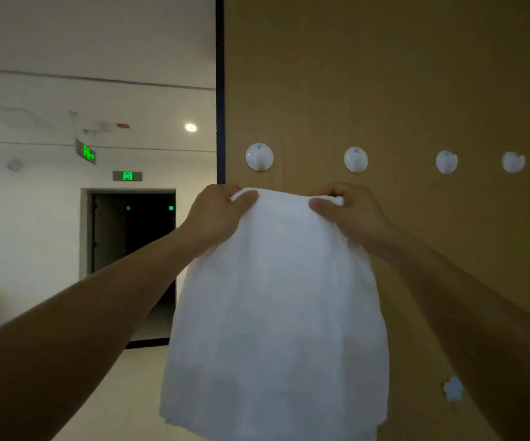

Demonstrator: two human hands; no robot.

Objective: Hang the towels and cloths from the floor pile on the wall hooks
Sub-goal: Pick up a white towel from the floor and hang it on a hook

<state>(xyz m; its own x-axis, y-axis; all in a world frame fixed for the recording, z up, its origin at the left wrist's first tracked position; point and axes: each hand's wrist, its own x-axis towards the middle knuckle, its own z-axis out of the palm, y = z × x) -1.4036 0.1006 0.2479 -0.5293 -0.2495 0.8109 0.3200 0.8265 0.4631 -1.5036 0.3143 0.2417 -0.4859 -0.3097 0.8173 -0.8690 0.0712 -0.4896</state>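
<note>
Left grip (217,214), right grip (351,214) pinch towel (273,297) before wall (384,74).

The white towel (276,297) is soft, matt cloth with a faintly fuzzy nap, bunching into loose folds where it is gathered at the top. Behind it the tan wall panel (416,90) looks like matt wood-grain laminate, smooth and dull. The round white hooks (259,156) look like glossy plastic, catching small highlights.
</note>
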